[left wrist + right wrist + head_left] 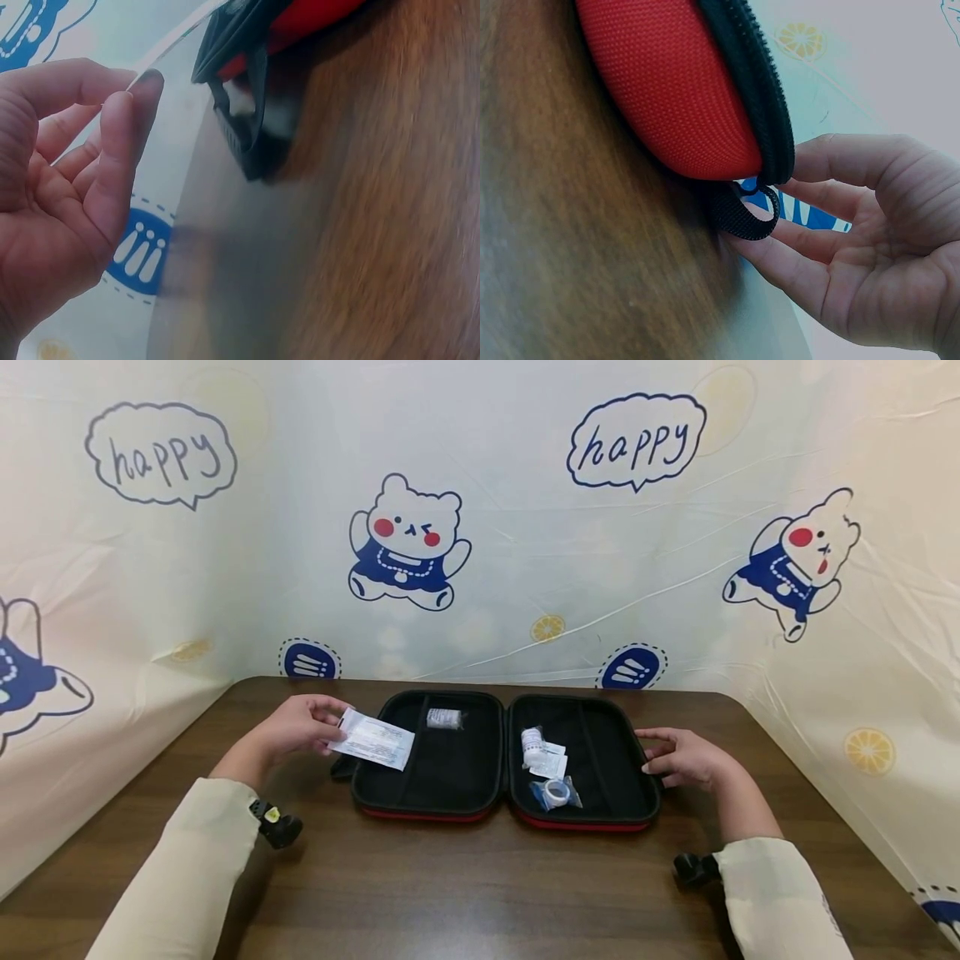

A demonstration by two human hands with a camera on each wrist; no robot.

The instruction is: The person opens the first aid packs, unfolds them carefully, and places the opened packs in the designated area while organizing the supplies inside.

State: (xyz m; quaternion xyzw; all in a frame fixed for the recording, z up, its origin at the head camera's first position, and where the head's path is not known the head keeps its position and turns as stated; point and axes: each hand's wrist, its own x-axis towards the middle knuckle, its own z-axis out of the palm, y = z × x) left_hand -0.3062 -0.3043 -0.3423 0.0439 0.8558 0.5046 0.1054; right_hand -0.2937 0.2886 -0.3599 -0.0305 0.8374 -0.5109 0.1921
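In the head view, my left hand (303,725) pinches the corner of a flat white printed packet (373,741) between thumb and fingers, holding it over the left edge of an open black-lined case (450,768). Edge-on, the packet (176,36) shows as a thin white strip in the left wrist view. My right hand (686,758) rests against the case's right side. Close up, its fingertips touch the black zipper edge (769,112), and the thumb lies by a black fabric loop (761,217). The case's outer shell (667,82) is red.
A small white wrapped roll (444,718) lies in the left half. The right half holds another wrapped roll (532,747), small white packets (551,762) and a bagged white ring-shaped roll (556,792). A black handle (247,135) sticks out on the left. Beneath is a brown wooden table (480,893).
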